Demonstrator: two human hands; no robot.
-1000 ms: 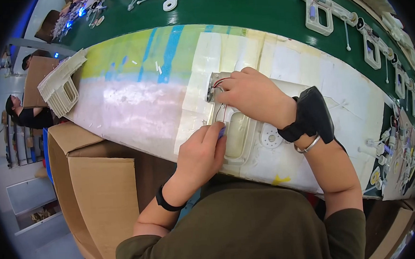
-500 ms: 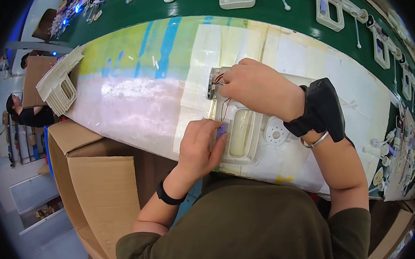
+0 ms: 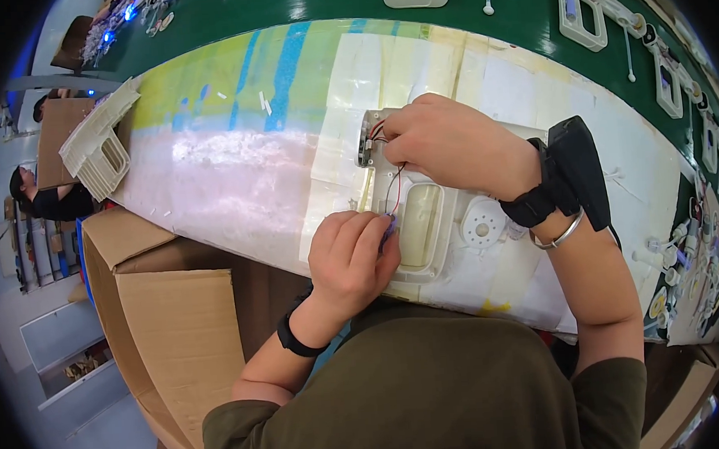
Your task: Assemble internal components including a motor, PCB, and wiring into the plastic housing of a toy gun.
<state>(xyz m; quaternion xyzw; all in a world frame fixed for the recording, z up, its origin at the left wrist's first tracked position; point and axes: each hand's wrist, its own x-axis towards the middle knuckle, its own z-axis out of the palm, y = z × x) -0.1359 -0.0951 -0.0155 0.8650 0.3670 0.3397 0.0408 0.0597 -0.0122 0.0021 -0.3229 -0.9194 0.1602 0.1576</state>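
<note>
A cream plastic housing half (image 3: 449, 215) with a rectangular window in its handle lies on the taped work surface in front of me. At its upper left end sits a grey metal round part (image 3: 365, 138), with red and dark wires (image 3: 378, 131) coming from it. My right hand (image 3: 441, 141) is over the housing, its thumb and fingers pinched on these wires; the fingertips are partly hidden. At the handle's left edge, my left hand (image 3: 351, 254) grips a small purple wired block (image 3: 389, 229), mostly covered by the fingers. Thin red and black leads (image 3: 396, 191) run up from it toward my right hand.
A white disc with holes (image 3: 482, 222) lies right of the handle. Similar housings (image 3: 581, 13) line the green belt (image 3: 321, 0) beyond. An open cardboard box (image 3: 177, 334) stands at left, below a cream slotted part (image 3: 103, 141). Small parts crowd the right.
My left fingers have curled further around the purple block, now covering more of it. My right hand stays at the wires with only a slight shift. The whole view has shifted a little.
</note>
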